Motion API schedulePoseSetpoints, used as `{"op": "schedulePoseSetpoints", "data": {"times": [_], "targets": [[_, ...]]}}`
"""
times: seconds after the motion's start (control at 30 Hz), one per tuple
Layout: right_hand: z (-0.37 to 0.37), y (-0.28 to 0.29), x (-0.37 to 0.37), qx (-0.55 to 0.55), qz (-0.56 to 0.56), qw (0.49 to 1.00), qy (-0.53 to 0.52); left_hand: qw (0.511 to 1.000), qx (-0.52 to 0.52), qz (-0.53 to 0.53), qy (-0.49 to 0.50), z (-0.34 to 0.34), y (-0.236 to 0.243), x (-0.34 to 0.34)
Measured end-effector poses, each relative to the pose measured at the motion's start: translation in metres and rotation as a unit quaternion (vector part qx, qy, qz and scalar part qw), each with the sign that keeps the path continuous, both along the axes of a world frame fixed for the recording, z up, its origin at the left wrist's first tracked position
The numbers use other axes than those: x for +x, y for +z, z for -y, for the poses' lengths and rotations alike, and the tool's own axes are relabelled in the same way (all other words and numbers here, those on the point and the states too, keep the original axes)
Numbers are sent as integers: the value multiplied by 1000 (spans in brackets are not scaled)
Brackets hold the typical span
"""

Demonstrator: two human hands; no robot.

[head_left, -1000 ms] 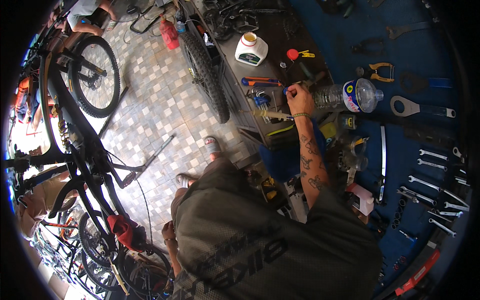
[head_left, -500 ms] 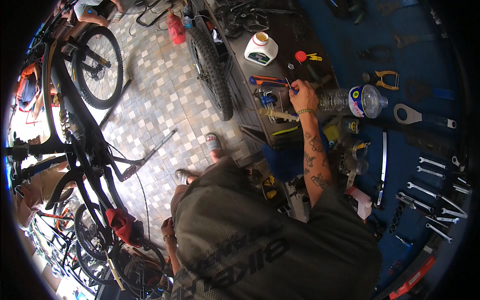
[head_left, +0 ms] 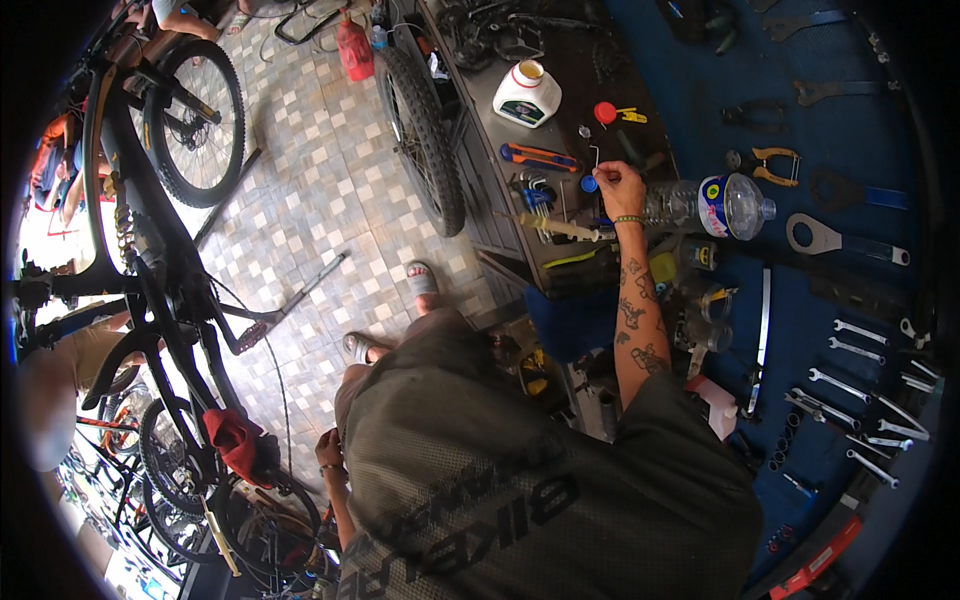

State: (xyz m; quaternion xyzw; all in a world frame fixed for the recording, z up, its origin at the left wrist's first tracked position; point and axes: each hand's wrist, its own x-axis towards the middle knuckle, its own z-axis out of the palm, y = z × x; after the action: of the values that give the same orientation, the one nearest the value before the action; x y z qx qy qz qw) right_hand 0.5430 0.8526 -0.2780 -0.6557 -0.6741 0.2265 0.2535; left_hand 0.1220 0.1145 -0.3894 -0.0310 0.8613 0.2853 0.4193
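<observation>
**A right hand [head_left: 622,190] pinches a bent metal rod [head_left: 597,160] over a crowded worktop [head_left: 570,132]**

Looking down in a bicycle workshop, the worktop has one long edge facing a tiled floor [head_left: 330,180] and the other meeting a blue tool board [head_left: 700,75] hung with spanners [head_left: 860,336]. Around the right hand, things lie close together. A blue cap [head_left: 589,184] is just beside the fingertips; whether they touch, I cannot tell. Toward the floor-side edge are an orange and blue utility knife [head_left: 540,157], a set of blue-marked hex keys [head_left: 535,195] and a wooden-handled brush [head_left: 560,228]. Farther along the worktop stand a white jug [head_left: 527,95] with an open mouth and, near it, a red cap [head_left: 605,112] beside a small yellow tool [head_left: 632,115]. A clear bottle [head_left: 735,207] crowds the hand's tool-board side, its neck toward the board. A knobbly-tyred wheel [head_left: 428,150] stands along the floor-side edge.

The rod is in the narrow grip of thumb and fingers, between the utility knife and the bottle. Its long axis runs from the fingertips toward the worktop's far end, and its short bent tip turns toward the floor-side edge.

The left hand [head_left: 328,450] hangs low at the person's side, fingers loosely curled; whether it holds anything, I cannot tell.
</observation>
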Motion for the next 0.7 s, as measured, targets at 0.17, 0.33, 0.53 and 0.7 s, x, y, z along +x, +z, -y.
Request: {"op": "schedulePoseSetpoints", "data": {"times": [0.17, 0.33, 0.53, 0.7], "targets": [[8, 0, 4, 7, -1, 1000, 0, 999, 7, -10, -29, 2, -9, -2], [16, -2, 6, 18, -48, 999, 15, 1000, 16, 12, 11, -9, -4, -3], [20, 2, 9, 26, -29, 999, 20, 998, -3, 46, 42, -19, 11, -6], [7, 8, 5, 65, 7, 998, 16, 998, -23, 51, 35, -26, 18, -9]]}}
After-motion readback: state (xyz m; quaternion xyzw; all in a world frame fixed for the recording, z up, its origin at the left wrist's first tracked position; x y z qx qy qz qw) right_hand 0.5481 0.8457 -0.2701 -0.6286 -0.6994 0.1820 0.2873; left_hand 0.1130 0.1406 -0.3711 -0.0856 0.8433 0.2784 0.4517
